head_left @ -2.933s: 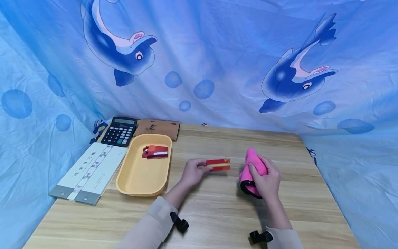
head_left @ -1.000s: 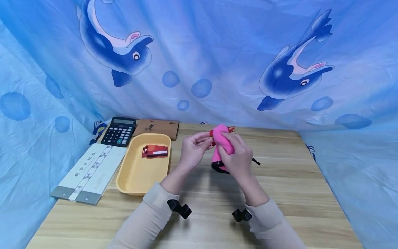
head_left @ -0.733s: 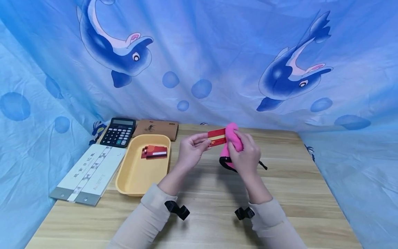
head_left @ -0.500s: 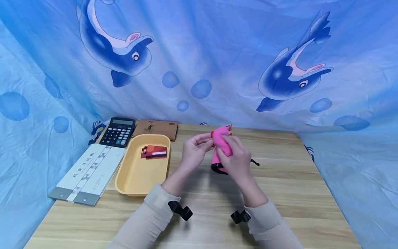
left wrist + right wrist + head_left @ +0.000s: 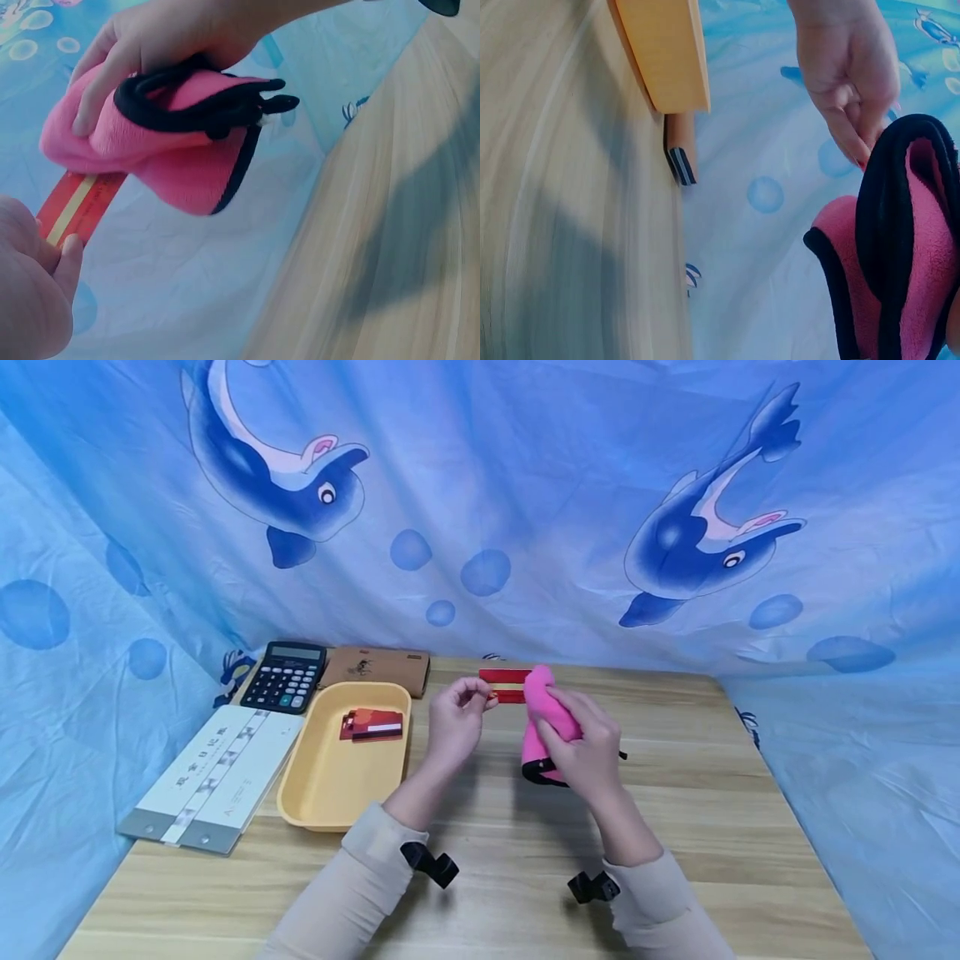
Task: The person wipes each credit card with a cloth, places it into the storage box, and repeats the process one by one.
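My left hand (image 5: 456, 722) pinches one end of a red card (image 5: 504, 677) with a gold stripe, held up off the table. My right hand (image 5: 588, 747) grips a folded pink cloth (image 5: 543, 710) with black edging. The cloth covers the far end of the card. In the left wrist view, the card (image 5: 84, 201) runs from my left fingertips up to the pink cloth (image 5: 180, 169). From the right wrist, the cloth's black-edged folds (image 5: 885, 247) hide nearly all of the card, and the left hand (image 5: 853, 67) shows behind them.
To the left stands a yellow tray (image 5: 337, 814) with red cards (image 5: 372, 725) in it. Around it lie a white booklet (image 5: 217, 777), a black calculator (image 5: 285, 678) and a brown wallet-like case (image 5: 382, 670). A blue dolphin-print curtain (image 5: 555, 510) hangs behind the wooden table (image 5: 510, 893).
From being apart, the card and cloth have come together farther back over the table. The cloth has slid back and forth along the card; now it has shifted slightly right, baring more red.
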`<action>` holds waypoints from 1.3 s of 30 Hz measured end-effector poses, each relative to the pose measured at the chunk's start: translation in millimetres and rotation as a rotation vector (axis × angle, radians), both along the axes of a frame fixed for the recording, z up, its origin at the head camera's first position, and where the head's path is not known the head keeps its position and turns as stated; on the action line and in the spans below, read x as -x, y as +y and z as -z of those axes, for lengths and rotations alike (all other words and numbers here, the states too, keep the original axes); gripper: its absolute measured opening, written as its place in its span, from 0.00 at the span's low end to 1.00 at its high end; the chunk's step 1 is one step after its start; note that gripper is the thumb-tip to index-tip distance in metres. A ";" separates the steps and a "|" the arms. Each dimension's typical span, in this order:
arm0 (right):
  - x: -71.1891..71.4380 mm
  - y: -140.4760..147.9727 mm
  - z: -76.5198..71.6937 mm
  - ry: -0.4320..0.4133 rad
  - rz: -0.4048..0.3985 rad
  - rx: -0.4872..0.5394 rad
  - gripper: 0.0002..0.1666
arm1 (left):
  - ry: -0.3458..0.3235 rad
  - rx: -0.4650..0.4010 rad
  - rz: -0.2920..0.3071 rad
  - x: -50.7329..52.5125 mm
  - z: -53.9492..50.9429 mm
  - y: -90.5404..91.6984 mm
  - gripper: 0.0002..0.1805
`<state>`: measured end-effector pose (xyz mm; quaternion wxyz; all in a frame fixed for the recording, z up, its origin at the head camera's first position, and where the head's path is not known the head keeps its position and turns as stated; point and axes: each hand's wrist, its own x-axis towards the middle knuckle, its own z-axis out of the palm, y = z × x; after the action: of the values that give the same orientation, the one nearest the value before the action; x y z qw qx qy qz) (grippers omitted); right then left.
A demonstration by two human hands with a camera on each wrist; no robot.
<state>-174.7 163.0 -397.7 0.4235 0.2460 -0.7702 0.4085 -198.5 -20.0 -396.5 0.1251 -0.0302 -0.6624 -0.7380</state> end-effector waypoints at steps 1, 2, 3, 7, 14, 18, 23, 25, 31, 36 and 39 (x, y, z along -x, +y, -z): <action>-0.1 1.8 -0.5 -0.003 0.003 0.019 0.21 | -0.001 0.010 -0.009 0.3 0.1 -0.7 0.03; -0.3 3.8 -1.1 -0.006 0.007 0.036 0.21 | -0.005 0.018 -0.022 0.5 0.2 -1.6 0.03; -0.1 5.8 -1.4 -0.009 0.012 0.055 0.21 | -0.010 0.012 -0.027 0.6 0.4 -2.5 0.03; 0.2 13.7 -1.9 -0.021 0.048 0.110 0.22 | -0.048 -0.015 -0.035 0.4 2.1 -6.5 0.21; -4.5 19.7 -6.2 -0.055 0.095 0.158 0.24 | -0.048 0.036 -0.034 0.6 6.0 -9.2 0.41; -14.7 14.1 -19.2 -0.059 0.100 0.168 0.23 | -0.046 -0.004 0.007 1.5 6.6 -8.1 0.37; -10.0 18.4 -13.1 -0.058 0.103 0.190 0.23 | -0.022 -0.192 0.106 3.3 4.8 -8.1 0.17; -4.8 22.6 -5.6 -0.066 0.102 0.196 0.23 | -0.022 -0.269 0.152 5.1 4.6 -10.2 0.09; -10.5 17.8 -13.3 -0.066 0.106 0.192 0.22 | -0.007 -0.423 0.245 8.8 7.3 -17.9 0.19; -20.2 11.2 -25.8 -0.066 0.094 0.191 0.21 | -0.019 -0.390 0.264 9.1 8.0 -21.4 0.30; -21.0 10.7 -26.7 -0.067 0.089 0.193 0.21 | -0.044 -0.391 0.250 9.8 8.4 -22.7 0.30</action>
<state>-153.7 173.8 -371.0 0.4370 0.1555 -0.7512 0.4697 -208.3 -42.7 -404.9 0.0215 -0.0711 -0.5004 -0.8626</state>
